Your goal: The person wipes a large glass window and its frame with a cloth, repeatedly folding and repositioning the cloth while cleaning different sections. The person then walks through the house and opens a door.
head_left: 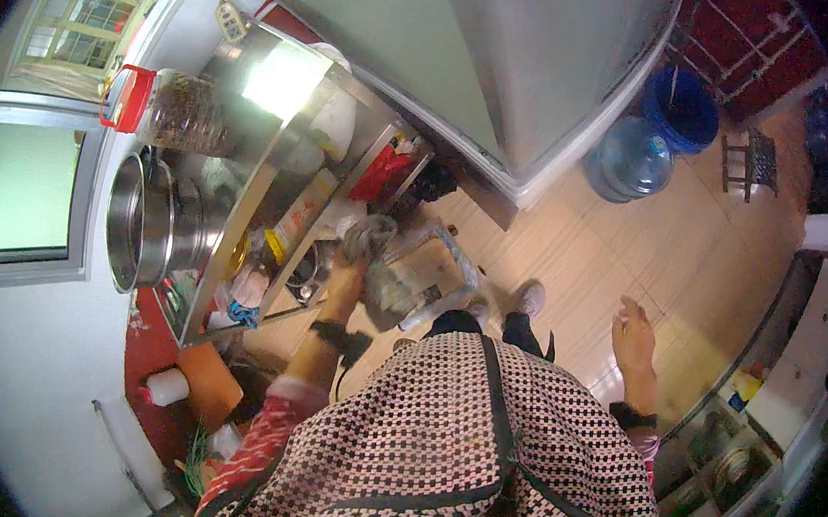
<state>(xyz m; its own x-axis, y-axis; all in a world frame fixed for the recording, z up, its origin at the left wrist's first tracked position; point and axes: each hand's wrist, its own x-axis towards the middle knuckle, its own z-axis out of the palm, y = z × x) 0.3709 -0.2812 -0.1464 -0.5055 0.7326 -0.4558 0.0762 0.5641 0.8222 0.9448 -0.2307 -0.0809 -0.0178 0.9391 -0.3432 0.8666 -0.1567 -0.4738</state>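
Observation:
At the open side of a stainless steel shelf rack [256,191], my left hand [352,260] is closed around a crumpled grey cloth [371,233], which hides most of the fingers. The cloth is beside a white plastic bag [339,215] near the lower tiers. Just below it on the floor is a clear plastic bag [390,290], next to a shallow box or tray [424,268] that I cannot make out fully. My right hand [634,341] hangs over the tiled floor [572,251], fingers spread a little, holding nothing.
Steel pots [129,224] and a red-lidded plastic jar [185,111] stand on the rack's top. A white wall corner [518,182] juts in ahead. Beyond it are a blue water jug [631,163], a blue bucket [686,109] and a small stool [752,165].

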